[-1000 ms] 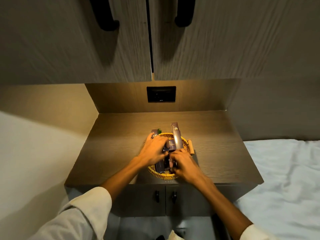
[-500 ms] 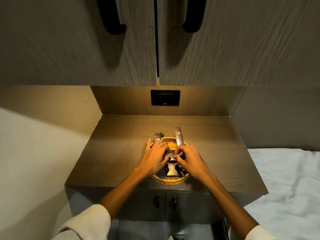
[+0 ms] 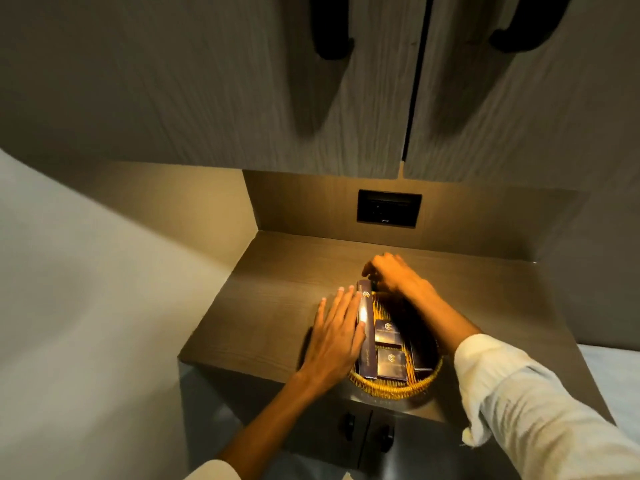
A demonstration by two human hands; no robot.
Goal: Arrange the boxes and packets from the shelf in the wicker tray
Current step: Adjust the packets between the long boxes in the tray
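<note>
A round wicker tray [image 3: 394, 388] sits at the front edge of the wooden shelf [image 3: 277, 306]. A long dark box [image 3: 367, 341] lies in it along the left side, its far end poking past the rim. Two small square dark boxes [image 3: 388, 332] [image 3: 391, 364] lie in the middle, one behind the other. Another long dark box [image 3: 419, 355] lies on the right. My left hand [image 3: 337, 337] is flat with fingers spread, against the left side of the long box. My right hand [image 3: 394, 275] curls over the tray's far rim; what its fingertips touch is hidden.
A black socket panel [image 3: 389, 207] is set in the back wall. Upper cupboard doors with black handles [image 3: 332, 39] hang close overhead. Two small knobs [image 3: 348, 424] mark the doors under the shelf. A pale wall stands at the left, white bedding [image 3: 609, 365] at the right.
Both hands have left the small boxes in the tray's middle. My left hand moved to the left side and opened flat; my right hand reached to the far rim. The view shifted left.
</note>
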